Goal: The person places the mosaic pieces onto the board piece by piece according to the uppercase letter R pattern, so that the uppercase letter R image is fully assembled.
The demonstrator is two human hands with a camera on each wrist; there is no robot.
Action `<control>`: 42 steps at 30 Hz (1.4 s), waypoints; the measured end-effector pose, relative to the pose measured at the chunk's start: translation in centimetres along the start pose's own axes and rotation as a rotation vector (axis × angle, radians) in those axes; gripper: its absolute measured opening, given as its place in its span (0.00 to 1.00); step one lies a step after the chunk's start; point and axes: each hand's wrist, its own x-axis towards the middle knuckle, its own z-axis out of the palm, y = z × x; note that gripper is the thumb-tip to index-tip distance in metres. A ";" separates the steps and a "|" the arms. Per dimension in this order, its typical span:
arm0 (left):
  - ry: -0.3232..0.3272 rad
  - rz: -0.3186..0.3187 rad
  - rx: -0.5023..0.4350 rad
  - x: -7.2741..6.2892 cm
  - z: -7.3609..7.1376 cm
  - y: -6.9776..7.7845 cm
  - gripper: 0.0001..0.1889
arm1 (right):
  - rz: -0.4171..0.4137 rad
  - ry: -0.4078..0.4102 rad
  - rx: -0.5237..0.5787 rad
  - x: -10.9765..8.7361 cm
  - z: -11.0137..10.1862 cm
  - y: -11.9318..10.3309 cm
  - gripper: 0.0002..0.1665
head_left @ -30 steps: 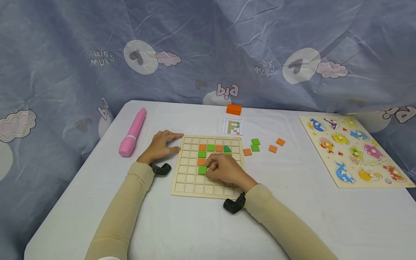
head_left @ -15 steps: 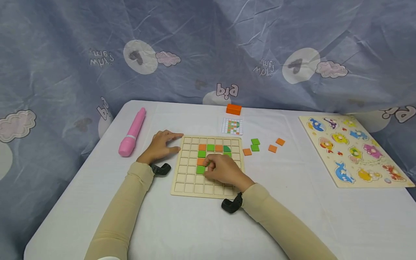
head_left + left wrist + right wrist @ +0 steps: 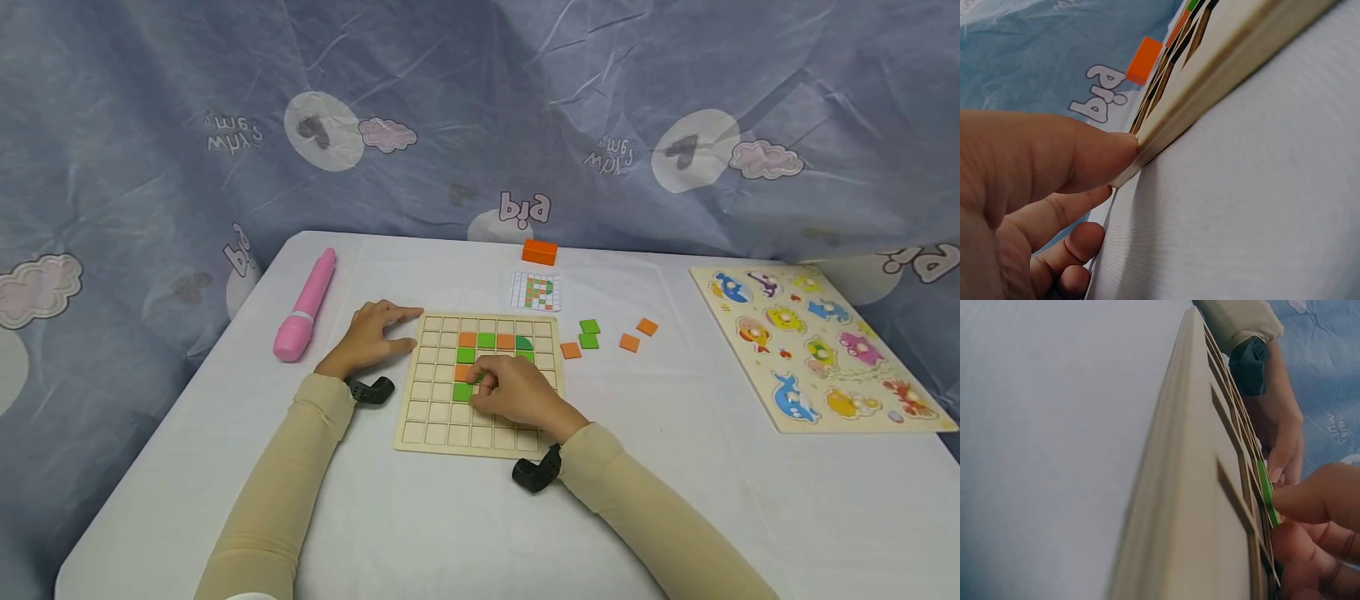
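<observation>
A square wooden grid board (image 3: 442,435) lies flat on the table, with several orange and green square tiles set in its cells. My left hand (image 3: 369,340) rests at its upper left; the thumb touches the board's edge and the index finger reaches the corner, both fairly straight. Over the board's middle, my right hand (image 3: 521,392) has curled fingers, with thumb and fingertip at the right side of a green tile (image 3: 462,392). That tile sits below an orange tile (image 3: 462,373). More green shows between the fingers, and the hand hides several cells.
Loose green tiles (image 3: 588,342) and orange tiles (image 3: 629,342) lie right of the board. A pattern card (image 3: 536,292) and an orange block (image 3: 540,252) are behind it. A pink wand-shaped object (image 3: 305,308) lies left, an animal peg puzzle (image 3: 813,358) right.
My right hand has shifted slightly left, and the green tile at its fingertips moved a little left with it, into line with the column above. My left hand stays put.
</observation>
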 end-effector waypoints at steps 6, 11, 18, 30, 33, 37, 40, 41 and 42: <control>-0.001 -0.006 -0.003 0.0 -0.1 0.2 0.31 | -0.062 -0.048 0.121 0.0 -0.7 1.1 0.09; -0.003 -0.011 -0.003 0.0 0.0 0.2 0.31 | -0.129 -0.076 0.218 -0.5 -2.2 2.1 0.11; -0.001 0.000 0.001 0.1 0.0 0.2 0.31 | -0.121 0.005 0.294 -1.5 -4.9 3.7 0.14; -0.002 -0.010 0.014 0.1 0.1 0.0 0.31 | -0.029 0.174 0.308 -3.4 -9.5 8.5 0.16; 0.000 -0.007 0.005 0.1 0.0 0.0 0.31 | 0.010 0.218 0.310 -4.1 -10.6 9.4 0.17; 0.002 -0.004 -0.001 0.1 0.0 0.0 0.31 | 0.055 0.276 0.306 -5.1 -11.8 10.5 0.20; 0.002 -0.005 0.005 0.1 0.1 -0.1 0.31 | 0.075 0.318 0.299 -5.7 -12.6 11.5 0.19; 0.002 -0.005 0.007 0.1 0.1 -0.2 0.31 | 0.079 0.330 0.305 -5.9 -12.9 11.8 0.19; 0.002 -0.006 0.008 0.1 0.2 -0.2 0.31 | 0.082 0.340 0.311 -6.1 -13.2 12.2 0.18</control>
